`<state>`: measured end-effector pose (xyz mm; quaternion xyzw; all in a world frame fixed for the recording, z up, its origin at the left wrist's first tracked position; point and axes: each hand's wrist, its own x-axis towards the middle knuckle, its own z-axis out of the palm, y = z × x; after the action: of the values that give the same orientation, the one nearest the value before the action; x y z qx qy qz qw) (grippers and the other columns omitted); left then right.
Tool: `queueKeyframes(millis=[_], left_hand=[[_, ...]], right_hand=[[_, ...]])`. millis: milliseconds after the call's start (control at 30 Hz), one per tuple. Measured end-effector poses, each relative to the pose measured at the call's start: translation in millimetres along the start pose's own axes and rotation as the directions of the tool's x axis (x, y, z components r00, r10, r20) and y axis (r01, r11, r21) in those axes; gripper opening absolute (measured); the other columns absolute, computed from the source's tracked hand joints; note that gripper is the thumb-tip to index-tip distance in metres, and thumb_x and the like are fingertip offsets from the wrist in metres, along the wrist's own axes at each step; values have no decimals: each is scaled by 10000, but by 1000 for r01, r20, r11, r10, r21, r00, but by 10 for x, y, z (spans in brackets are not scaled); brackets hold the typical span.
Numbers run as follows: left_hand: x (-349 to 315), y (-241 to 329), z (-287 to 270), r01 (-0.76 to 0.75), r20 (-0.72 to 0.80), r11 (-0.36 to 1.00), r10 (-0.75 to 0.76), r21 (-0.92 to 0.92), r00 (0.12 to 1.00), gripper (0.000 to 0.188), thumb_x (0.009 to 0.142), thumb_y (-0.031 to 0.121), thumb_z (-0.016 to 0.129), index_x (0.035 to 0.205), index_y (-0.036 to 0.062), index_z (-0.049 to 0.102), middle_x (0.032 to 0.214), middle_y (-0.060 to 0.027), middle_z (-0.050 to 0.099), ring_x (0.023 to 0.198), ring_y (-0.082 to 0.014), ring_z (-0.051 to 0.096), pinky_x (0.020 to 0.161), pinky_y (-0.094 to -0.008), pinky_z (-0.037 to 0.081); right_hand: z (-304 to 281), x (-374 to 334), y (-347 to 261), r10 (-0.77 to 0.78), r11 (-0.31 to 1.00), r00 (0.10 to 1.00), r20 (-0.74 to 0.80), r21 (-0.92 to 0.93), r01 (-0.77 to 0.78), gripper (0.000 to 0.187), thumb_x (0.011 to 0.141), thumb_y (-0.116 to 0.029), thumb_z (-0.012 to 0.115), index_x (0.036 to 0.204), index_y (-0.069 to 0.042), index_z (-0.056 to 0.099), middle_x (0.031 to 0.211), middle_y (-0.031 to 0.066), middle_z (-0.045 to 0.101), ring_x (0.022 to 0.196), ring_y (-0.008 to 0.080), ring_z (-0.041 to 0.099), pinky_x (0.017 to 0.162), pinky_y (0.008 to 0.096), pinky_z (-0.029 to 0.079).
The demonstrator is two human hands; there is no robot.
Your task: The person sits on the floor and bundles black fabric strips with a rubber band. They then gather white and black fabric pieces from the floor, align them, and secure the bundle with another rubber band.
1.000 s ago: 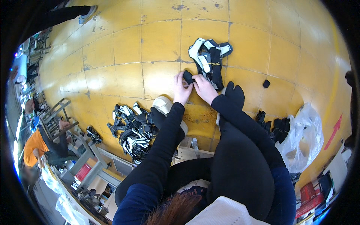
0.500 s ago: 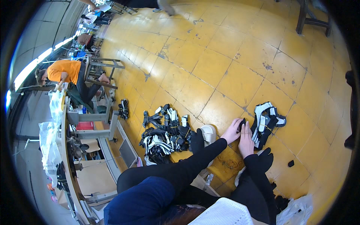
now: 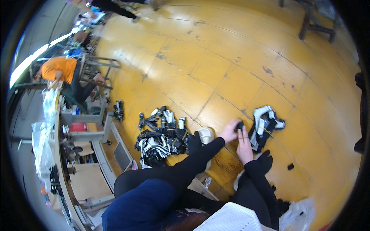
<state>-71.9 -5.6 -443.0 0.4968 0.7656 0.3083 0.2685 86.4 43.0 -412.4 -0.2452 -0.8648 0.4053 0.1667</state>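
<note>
Out in front of my knees, both hands meet at a small dark piece [image 3: 240, 125], too small to make out its kind. My left hand [image 3: 230, 131] is closed on one side of it. The fingers of my right hand [image 3: 244, 148] are straight and pressed together against its other side. Just right of my hands lies a black-and-white bundle of fabric pieces [image 3: 265, 125] with a yellowish band around it. A tangle of thin brown bands [image 3: 228, 163] is on the floor between my feet.
A heap of banded black-and-white bundles [image 3: 156, 144] lies left, beside a white shoe [image 3: 206, 134]. A small black piece [image 3: 290, 166] and a clear plastic bag [image 3: 298, 215] are at right. Workbenches [image 3: 83, 134] line the left; a person in orange [image 3: 59, 71] sits there. A wooden stool [image 3: 316, 25] stands far right.
The whole view has shifted, so the scene sits a little further left. My hands stay together at the dark piece. Far off, a walking person's legs have come further into view.
</note>
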Motion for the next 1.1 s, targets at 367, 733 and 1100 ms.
queueKeyframes(millis=[367, 733, 1100], left_hand=[[517, 1418, -477, 639, 660, -175, -105, -749, 744, 421, 842, 115, 602, 1220, -39, 497, 1191, -196, 571, 1135, -279, 559, 1034, -418, 448], [479, 1820, -382, 921, 919, -114, 94, -371, 382, 331, 888, 120, 583, 1184, -9, 507, 1155, -160, 586, 1098, -239, 597, 934, -331, 516], [373, 2085, -269, 867, 881, 251, -92, -430, 463, 240, 893, 95, 609, 1122, 30, 578, 1001, -54, 628, 935, -154, 645, 833, -286, 523]], right_hand=[[-1724, -96, 186, 180, 772, 940, -290, 633, 47, 579, 785, -167, 741, 1309, -24, 538, 1371, 139, 496, 1155, 231, 556, 996, 383, 443], [-2249, 170, 75, -124, 781, 986, 110, 624, 29, 549, 732, -240, 764, 1215, -30, 609, 1135, 135, 658, 1057, 273, 627, 937, 373, 465], [-2460, 246, -301, -201, 957, 950, 238, 254, 139, 391, 728, -253, 747, 1051, -44, 681, 958, 115, 671, 863, 280, 650, 755, 354, 525]])
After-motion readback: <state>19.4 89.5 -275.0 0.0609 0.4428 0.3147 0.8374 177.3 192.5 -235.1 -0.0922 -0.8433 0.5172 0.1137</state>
